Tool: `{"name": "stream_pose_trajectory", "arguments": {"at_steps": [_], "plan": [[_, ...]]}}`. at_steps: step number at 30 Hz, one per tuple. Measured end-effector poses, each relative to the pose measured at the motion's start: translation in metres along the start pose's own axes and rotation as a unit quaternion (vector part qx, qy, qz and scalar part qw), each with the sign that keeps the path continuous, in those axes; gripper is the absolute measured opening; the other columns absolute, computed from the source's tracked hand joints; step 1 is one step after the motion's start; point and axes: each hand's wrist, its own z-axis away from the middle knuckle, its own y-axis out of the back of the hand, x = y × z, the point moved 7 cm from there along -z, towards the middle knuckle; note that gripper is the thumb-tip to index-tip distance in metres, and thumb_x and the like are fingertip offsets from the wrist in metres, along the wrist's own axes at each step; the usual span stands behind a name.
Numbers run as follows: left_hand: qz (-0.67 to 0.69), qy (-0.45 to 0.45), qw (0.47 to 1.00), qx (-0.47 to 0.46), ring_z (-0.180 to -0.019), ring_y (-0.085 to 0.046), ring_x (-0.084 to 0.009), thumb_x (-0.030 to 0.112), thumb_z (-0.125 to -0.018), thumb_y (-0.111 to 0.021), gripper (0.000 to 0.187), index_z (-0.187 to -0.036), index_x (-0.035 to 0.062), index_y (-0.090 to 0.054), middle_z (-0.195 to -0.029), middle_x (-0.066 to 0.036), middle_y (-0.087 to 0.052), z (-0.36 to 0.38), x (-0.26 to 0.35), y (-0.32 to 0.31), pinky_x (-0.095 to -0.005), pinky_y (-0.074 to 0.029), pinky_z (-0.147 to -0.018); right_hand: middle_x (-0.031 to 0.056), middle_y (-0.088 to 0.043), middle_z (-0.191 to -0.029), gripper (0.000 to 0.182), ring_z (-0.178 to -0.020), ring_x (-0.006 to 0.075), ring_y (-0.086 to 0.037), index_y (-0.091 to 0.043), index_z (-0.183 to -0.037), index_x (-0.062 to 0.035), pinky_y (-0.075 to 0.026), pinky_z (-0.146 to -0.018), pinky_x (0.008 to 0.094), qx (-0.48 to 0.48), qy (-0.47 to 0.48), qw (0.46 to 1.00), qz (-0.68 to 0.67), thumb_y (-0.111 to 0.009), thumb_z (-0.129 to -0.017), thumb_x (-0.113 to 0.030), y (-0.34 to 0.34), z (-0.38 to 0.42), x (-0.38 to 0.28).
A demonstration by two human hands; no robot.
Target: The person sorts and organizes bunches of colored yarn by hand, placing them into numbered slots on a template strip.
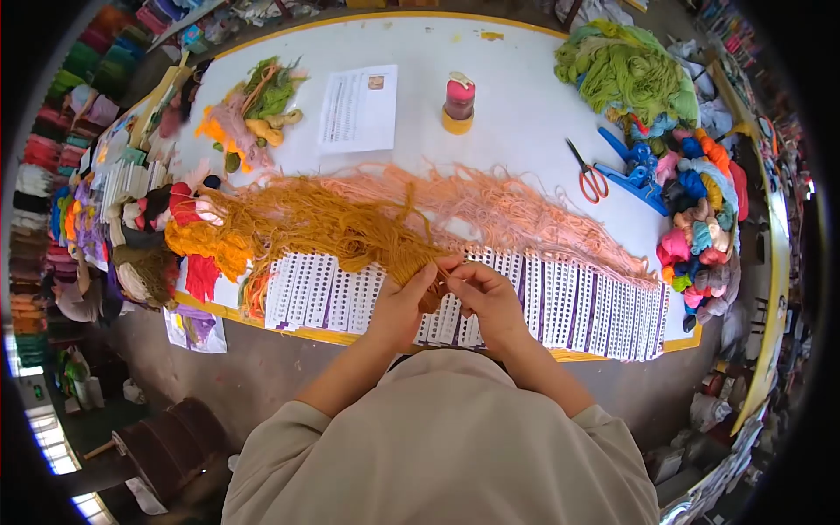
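My left hand [404, 306] is closed around the end of a bundle of golden-brown yarn [350, 223], which spreads away to the left across the table. Close beside it, my right hand [492, 302] pinches at the tip of the same bundle, with fingers bent together. Below both hands lies a long row of white cards with punched holes [560, 302], some with purple strips between them. Loose peach-pink yarn [542, 219] stretches behind the cards toward the right. Which strands sit between my fingertips is too small to tell.
Orange-handled scissors [592, 182] and blue plastic tools [639, 175] lie at the right, near piled colored skeins [700, 227] and green yarn [626, 70]. A printed sheet [359, 109] and a pink-topped cylindrical item [458, 101] are farther back. Orange yarn [206, 249] lies left.
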Motion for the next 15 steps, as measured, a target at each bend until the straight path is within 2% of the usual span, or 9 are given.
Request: {"name": "stream_pose_trajectory", "arguments": {"at_steps": [2,4,7,9,11,13,15], "plan": [[0.02,-0.009,1.0,0.003,-0.091,-0.058,-0.0093,0.022,-0.098,-0.052,0.028,-0.115,0.0019,-0.062,-0.108,-0.004,-0.065,0.006,0.005,-0.003,-0.0233,-0.045,-0.073,-0.003,-0.062,-0.091,0.008,-0.065,0.0031,-0.047,-0.064,-0.093,-0.006,-0.039,-0.056,0.019,0.004,-0.01,0.998,-0.06,-0.066,-0.087,-0.012,-0.004,0.006,0.003],[0.04,-0.017,0.999,0.005,-0.089,-0.058,-0.0082,0.02,-0.097,-0.053,0.025,-0.111,0.0023,-0.064,-0.106,-0.004,-0.065,0.011,0.009,0.0,-0.0214,-0.043,-0.07,-0.003,-0.063,-0.093,0.008,-0.065,0.003,-0.047,-0.064,-0.092,-0.0061,-0.038,-0.055,0.0192,0.008,-0.006,0.998,-0.062,-0.066,-0.088,-0.012,-0.01,0.011,0.004],[-0.037,-0.021,0.999,-0.009,-0.09,-0.06,-0.0109,0.017,-0.097,-0.054,0.023,-0.108,0.0002,-0.064,-0.106,-0.007,-0.065,0.015,0.007,0.011,-0.0232,-0.047,-0.071,-0.0021,-0.064,-0.096,0.006,-0.063,0.0029,-0.046,-0.063,-0.091,-0.0066,-0.038,-0.055,0.0191,0.016,-0.005,0.998,-0.056,-0.065,-0.089,-0.012,-0.014,0.016,0.01],[-0.042,-0.005,0.999,-0.015,-0.092,-0.061,-0.014,0.016,-0.096,-0.055,0.023,-0.11,-0.0013,-0.062,-0.11,-0.009,-0.064,0.019,0.006,0.013,-0.0267,-0.051,-0.077,-0.0012,-0.065,-0.098,0.006,-0.062,0.0029,-0.046,-0.063,-0.091,-0.0069,-0.038,-0.055,0.0188,0.018,-0.005,0.999,-0.047,-0.063,-0.09,-0.013,-0.018,0.019,0.011],[-0.015,-0.027,0.999,-0.015,-0.093,-0.062,-0.0152,0.018,-0.097,-0.054,0.025,-0.11,-0.0014,-0.062,-0.111,-0.01,-0.064,0.022,0.009,0.011,-0.0292,-0.052,-0.08,-0.0035,-0.057,-0.072,0.009,-0.059,0.0036,-0.047,-0.061,-0.092,-0.0079,-0.039,-0.053,0.0188,0.032,-0.005,0.995,-0.092,-0.066,-0.089,-0.015,-0.022,0.023,0.008],[0.011,-0.049,0.999,-0.016,-0.094,-0.062,-0.0163,0.02,-0.097,-0.053,0.027,-0.111,-0.0015,-0.062,-0.113,-0.011,-0.063,0.026,0.014,0.011,-0.0316,-0.053,-0.084,-0.0029,-0.058,-0.074,0.009,-0.059,0.0036,-0.047,-0.061,-0.092,-0.008,-0.039,-0.053,0.0186,0.026,-0.005,0.992,-0.123,-0.065,-0.089,-0.015,-0.025,0.027,0.005],[0.088,-0.013,0.994,-0.056,-0.098,-0.061,-0.0172,0.027,-0.099,-0.05,0.033,-0.113,-0.0004,-0.062,-0.114,-0.01,-0.063,0.031,0.013,0.008,-0.0346,-0.051,-0.088,-0.0023,-0.06,-0.076,0.008,-0.059,0.0035,-0.047,-0.061,-0.092,-0.0082,-0.039,-0.053,0.0184,0.021,-0.005,0.988,-0.155,-0.065,-0.09,-0.015,-0.028,0.031,0.004]]}}
